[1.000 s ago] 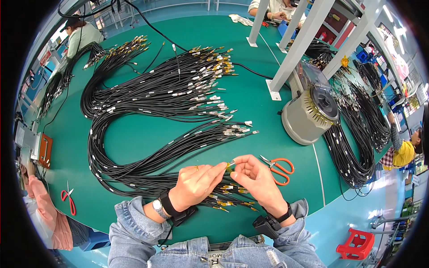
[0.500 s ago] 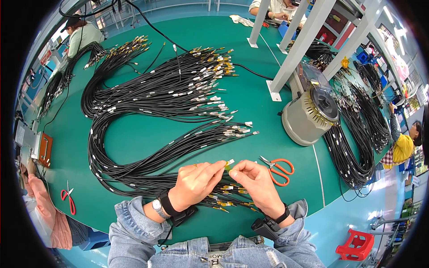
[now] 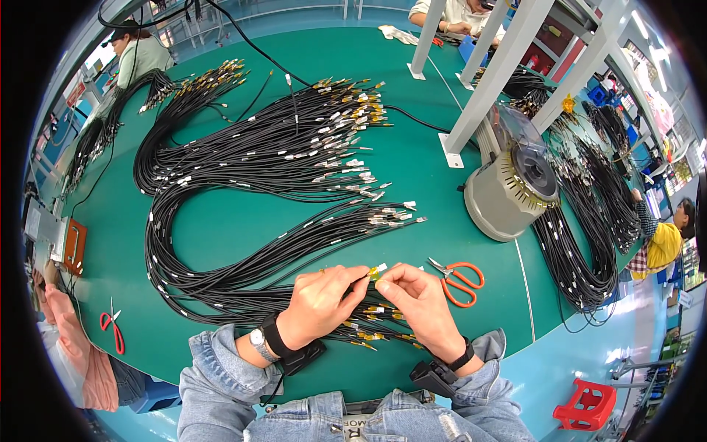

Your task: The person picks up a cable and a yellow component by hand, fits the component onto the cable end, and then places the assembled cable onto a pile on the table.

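Note:
My left hand [image 3: 322,303] pinches a black cable near its end, where a yellow band and white tip [image 3: 377,270] show above the fingers. Close beside it, the thumb and forefinger of my right hand [image 3: 423,300] are pressed together at the yellow part; what they hold is hidden. Below both hands lie more cable ends [image 3: 372,324] with yellow and white tips. A thick bundle of black cables [image 3: 213,276] curves across the green table from the left. Orange-handled scissors [image 3: 465,283] rest just right of my right hand.
A grey round machine [image 3: 502,195] stands at the right beside metal posts [image 3: 471,110]. More cable bundles [image 3: 589,243] hang past it. Red-handled scissors [image 3: 114,328] lie at the left. Other people sit around the table. A red stool [image 3: 584,405] stands on the floor.
The fingers of my left hand have shifted slightly, and more of the yellow band shows between my hands. Both arms stay in nearly the same place.

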`<action>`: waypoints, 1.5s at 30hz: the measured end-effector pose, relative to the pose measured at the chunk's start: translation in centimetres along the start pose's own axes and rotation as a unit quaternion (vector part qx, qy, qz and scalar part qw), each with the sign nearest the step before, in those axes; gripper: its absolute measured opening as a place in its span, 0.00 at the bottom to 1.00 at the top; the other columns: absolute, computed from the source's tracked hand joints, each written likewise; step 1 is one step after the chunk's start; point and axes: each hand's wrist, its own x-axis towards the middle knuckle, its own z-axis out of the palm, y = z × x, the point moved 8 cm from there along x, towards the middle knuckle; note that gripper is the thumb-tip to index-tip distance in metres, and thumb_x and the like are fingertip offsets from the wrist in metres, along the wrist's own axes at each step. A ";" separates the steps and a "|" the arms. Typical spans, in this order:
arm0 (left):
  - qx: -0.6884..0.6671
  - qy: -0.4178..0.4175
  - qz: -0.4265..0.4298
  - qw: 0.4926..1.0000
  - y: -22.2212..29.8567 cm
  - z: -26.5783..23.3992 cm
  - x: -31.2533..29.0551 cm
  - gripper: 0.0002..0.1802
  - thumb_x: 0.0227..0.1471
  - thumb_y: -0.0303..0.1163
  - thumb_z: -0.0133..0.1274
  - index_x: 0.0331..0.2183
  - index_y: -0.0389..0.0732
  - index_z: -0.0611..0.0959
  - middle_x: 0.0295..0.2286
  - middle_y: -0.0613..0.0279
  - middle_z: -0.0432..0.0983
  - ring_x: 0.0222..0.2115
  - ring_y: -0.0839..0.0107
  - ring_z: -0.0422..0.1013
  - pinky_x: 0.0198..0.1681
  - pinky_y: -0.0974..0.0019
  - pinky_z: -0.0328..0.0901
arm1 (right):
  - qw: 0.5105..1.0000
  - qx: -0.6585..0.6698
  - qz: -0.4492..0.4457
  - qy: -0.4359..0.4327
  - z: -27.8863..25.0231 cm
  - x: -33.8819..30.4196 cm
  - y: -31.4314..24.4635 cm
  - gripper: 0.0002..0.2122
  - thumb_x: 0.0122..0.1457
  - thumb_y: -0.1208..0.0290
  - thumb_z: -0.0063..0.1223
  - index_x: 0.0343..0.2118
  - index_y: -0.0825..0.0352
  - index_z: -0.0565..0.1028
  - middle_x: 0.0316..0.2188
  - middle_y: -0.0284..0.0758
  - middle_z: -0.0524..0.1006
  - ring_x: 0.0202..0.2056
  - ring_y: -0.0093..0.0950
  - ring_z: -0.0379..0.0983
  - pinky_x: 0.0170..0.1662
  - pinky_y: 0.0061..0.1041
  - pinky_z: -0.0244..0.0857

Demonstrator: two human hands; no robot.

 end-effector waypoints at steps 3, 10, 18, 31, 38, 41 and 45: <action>-0.002 -0.002 -0.006 1.000 0.0 -0.1 0.1 0.11 0.36 0.20 0.60 0.27 0.37 0.77 0.13 0.66 0.69 0.09 0.78 0.64 0.10 0.75 0.56 | 1.000 -0.014 -0.003 0.002 -0.3 0.0 0.1 0.03 0.55 0.75 0.51 0.30 0.70 0.71 0.29 0.26 0.71 0.33 0.14 0.67 0.39 0.15 0.61; -0.004 -0.015 -0.020 1.000 -0.2 0.0 -0.1 0.08 0.39 0.22 0.58 0.26 0.37 0.75 0.15 0.64 0.70 0.11 0.73 0.66 0.13 0.71 0.59 | 0.997 -0.055 -0.047 0.013 -0.2 -0.1 -0.6 0.03 0.54 0.77 0.52 0.29 0.70 0.72 0.28 0.26 0.71 0.31 0.14 0.66 0.37 0.14 0.61; -0.053 -0.026 -0.071 0.996 -0.3 0.0 0.1 0.04 0.43 0.21 0.55 0.24 0.34 0.76 0.13 0.61 0.70 0.10 0.72 0.64 0.12 0.72 0.57 | 0.986 -0.111 -0.117 0.033 -0.3 -0.2 -1.4 0.03 0.53 0.77 0.53 0.27 0.70 0.72 0.26 0.27 0.70 0.30 0.14 0.65 0.34 0.14 0.59; -0.198 -0.045 -0.261 0.944 -3.2 0.4 -0.5 0.03 0.47 0.22 0.52 0.25 0.33 0.75 0.12 0.63 0.69 0.10 0.79 0.63 0.13 0.75 0.55 | 0.995 -0.063 -0.064 0.041 -0.1 -0.1 -0.8 0.04 0.53 0.75 0.53 0.29 0.69 0.72 0.28 0.26 0.71 0.31 0.14 0.65 0.35 0.15 0.60; -0.078 -0.029 -0.146 0.986 -1.3 0.0 -0.1 0.04 0.45 0.22 0.55 0.24 0.34 0.76 0.13 0.63 0.71 0.10 0.80 0.63 0.12 0.77 0.56 | 0.996 -0.003 -0.073 0.044 0.4 0.0 -0.7 0.06 0.54 0.74 0.52 0.32 0.70 0.71 0.33 0.29 0.73 0.33 0.14 0.67 0.36 0.13 0.61; -0.067 -0.026 -0.128 0.989 -1.1 0.0 -0.1 0.04 0.44 0.23 0.56 0.24 0.34 0.76 0.13 0.62 0.71 0.10 0.80 0.64 0.12 0.77 0.56 | 0.997 -0.012 -0.067 0.049 0.3 0.0 -0.6 0.06 0.54 0.74 0.52 0.32 0.70 0.71 0.32 0.28 0.72 0.33 0.14 0.67 0.36 0.13 0.61; -0.087 -0.037 -0.147 0.985 -1.3 0.1 -0.1 0.04 0.45 0.23 0.55 0.24 0.34 0.76 0.13 0.62 0.70 0.10 0.80 0.64 0.13 0.77 0.57 | 0.996 -0.024 -0.072 0.046 0.0 0.1 -0.4 0.05 0.54 0.74 0.52 0.31 0.70 0.71 0.31 0.28 0.72 0.32 0.14 0.66 0.36 0.13 0.60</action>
